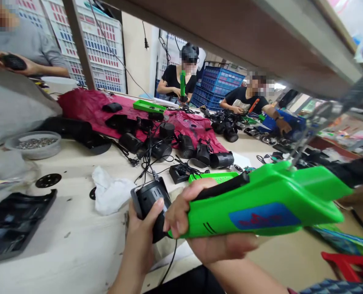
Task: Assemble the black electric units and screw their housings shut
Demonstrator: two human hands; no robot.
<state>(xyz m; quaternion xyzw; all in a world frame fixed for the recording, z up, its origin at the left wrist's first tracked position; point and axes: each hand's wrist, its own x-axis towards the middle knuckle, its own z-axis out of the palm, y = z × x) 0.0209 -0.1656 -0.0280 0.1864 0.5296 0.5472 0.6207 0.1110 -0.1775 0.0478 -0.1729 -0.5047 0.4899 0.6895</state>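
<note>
The black housing (pixel 152 198) is clasped in the left hand (pixel 140 234), the thumb pressed against its side, while the green casing (pixel 218 216) is wrapped by the right hand (pixel 204 249), just beside it. Whether the two pieces are joined is hidden by the fingers. Both are best kept steady and aligned, with the cable (pixel 172 259) below the hands kept from being pinched. On the counter (pixel 80 237), well left of and beyond the hands, small metal pieces (pixel 37 143) are held in a round tub (pixel 36 153). Just beyond the right hand, a green tray (pixel 221 176) is partly covered; its contents cannot be told.
</note>
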